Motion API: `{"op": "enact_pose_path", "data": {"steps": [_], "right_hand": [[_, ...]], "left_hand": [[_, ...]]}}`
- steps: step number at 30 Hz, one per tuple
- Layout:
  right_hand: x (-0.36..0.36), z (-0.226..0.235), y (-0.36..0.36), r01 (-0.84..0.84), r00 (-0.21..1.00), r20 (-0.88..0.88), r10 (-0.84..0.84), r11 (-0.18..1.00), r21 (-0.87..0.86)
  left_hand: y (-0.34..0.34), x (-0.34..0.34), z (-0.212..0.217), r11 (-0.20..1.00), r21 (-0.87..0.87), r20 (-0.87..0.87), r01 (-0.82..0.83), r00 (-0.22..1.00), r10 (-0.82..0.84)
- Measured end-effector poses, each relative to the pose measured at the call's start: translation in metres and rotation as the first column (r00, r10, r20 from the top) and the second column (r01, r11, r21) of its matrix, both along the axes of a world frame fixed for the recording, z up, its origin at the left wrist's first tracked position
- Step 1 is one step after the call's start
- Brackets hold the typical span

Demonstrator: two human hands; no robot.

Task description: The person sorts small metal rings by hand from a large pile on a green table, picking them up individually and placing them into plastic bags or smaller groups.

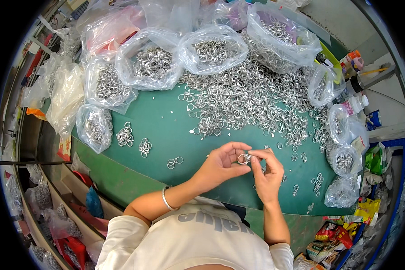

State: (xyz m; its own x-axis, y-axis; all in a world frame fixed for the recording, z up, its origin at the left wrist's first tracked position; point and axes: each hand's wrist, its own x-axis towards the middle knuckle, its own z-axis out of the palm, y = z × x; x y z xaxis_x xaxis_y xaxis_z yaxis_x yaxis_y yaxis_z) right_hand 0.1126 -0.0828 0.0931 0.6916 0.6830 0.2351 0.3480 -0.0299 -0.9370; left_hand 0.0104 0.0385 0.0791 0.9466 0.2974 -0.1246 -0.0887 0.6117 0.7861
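rings [213, 50] in clear bags [202, 69]

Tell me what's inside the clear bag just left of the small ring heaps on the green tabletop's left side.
Piled silver rings show inside the clear bag, some through its wall. Whatever lies beneath the top layer is covered.

- the fingertips [253, 153] partly cover the small metal rings [243, 158] between the left hand [220, 164] and the right hand [267, 175]; their number is unclear.
- the right hand hides part of the table [166, 121] beneath it.
- in the big heap [238, 99], upper rings cover lower ones; their finer details are too small to tell.
- the upper edge cuts off the clear bags [168, 13].
- the lower edge cuts off the pale shirt [189, 249].
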Motion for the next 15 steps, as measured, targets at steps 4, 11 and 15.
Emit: {"op": "enact_pose_path", "data": {"steps": [4,11,15], "right_hand": [[-0.005,0.003,0.004,-0.013,0.998,-0.066,0.014,1.0,0.015],[-0.005,0.003,-0.001,-0.003,0.993,-0.115,0.006,1.0,0.02],[-0.006,0.01,-0.003,-0.044,0.976,-0.21,0.052,0.998,0.042]], "left_hand": [[-0.006,-0.001,-0.004,0.964,0.241,-0.009,-0.111,0.993,0.116],[-0.009,-0.004,0.009,0.599,0.761,0.085,-0.251,0.953,0.291],[-0.003,-0.005,-0.002,0.47,0.815,0.233,-0.339,0.934,0.27]]}}
